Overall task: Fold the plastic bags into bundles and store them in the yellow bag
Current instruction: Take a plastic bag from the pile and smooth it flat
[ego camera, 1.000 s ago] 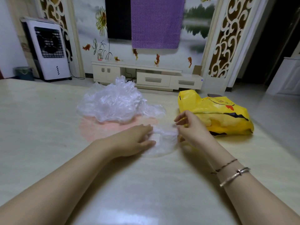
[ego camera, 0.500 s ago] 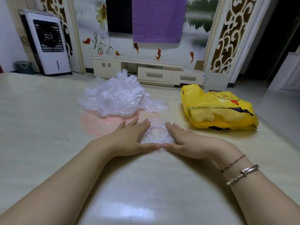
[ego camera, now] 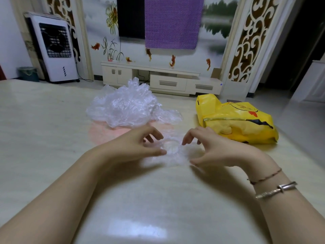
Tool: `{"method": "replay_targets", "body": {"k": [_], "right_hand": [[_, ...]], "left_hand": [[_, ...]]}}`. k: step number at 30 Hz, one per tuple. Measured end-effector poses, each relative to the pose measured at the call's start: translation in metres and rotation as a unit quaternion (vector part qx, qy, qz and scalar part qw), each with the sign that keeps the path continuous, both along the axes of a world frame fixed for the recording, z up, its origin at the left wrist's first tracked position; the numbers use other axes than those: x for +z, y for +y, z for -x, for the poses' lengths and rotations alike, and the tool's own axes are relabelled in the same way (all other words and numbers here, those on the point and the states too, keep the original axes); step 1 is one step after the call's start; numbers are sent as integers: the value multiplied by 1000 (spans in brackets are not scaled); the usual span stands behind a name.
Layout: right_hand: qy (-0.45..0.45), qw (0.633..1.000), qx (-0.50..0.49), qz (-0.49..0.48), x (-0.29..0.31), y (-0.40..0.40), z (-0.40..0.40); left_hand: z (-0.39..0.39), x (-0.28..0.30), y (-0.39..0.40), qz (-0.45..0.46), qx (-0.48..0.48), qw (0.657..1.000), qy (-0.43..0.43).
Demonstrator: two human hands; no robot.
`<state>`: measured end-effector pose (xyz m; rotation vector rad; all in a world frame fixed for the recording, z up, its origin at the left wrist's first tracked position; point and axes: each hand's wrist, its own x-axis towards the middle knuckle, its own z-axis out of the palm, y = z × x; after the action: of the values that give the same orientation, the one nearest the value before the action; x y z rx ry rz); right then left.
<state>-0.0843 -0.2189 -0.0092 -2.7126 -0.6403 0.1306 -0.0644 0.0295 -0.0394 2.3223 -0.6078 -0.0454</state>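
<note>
A small clear plastic bag [ego camera: 171,152] lies flattened on the pale table [ego camera: 52,138] between my hands. My left hand [ego camera: 140,145] arches over its left edge, thumb tip touching the plastic, fingers curled and lifted. My right hand [ego camera: 211,147] arches over its right edge, thumb near the plastic's lower corner, fingers raised. Whether either hand pinches the plastic I cannot tell. Behind my left hand sits a crumpled heap of clear plastic bags [ego camera: 128,106]. To the right lies the yellow bag [ego camera: 235,120], on its side with its mouth facing left.
A pink patch [ego camera: 105,134] shows on the table under the heap. Beyond the table's far edge stand a white TV cabinet [ego camera: 158,80], a white air cooler [ego camera: 54,48] and a small bin [ego camera: 28,73]. The table's right edge runs past the yellow bag.
Both hands were pressed flat on the small bag half a second ago; now they have lifted into arched shapes, with only thumbs and fingertips near the plastic. The view has tilted slightly.
</note>
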Motion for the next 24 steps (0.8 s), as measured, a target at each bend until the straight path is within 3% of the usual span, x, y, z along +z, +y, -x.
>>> {"method": "replay_targets", "body": {"k": [3, 9, 13, 16, 20, 24], "right_hand": [[-12, 1000, -11, 11, -10, 8, -2], [-166, 984, -37, -53, -30, 20, -18], [-137, 976, -85, -150, -25, 13, -21], [-134, 973, -86, -165, -18, 9, -17], [-72, 991, -48, -101, -10, 4, -10], [-27, 998, -26, -47, -13, 5, -7]], "left_hand": [[0, -1, 0, -47, -1, 998, 33], [0, -2, 3, -59, -2, 998, 20], [-4, -7, 5, -38, 3, 999, 1], [-5, -6, 2, -14, 7, 1000, -25], [-9, -8, 0, -1, 58, 996, -72], [-9, -7, 1, -12, 66, 996, -60]]}}
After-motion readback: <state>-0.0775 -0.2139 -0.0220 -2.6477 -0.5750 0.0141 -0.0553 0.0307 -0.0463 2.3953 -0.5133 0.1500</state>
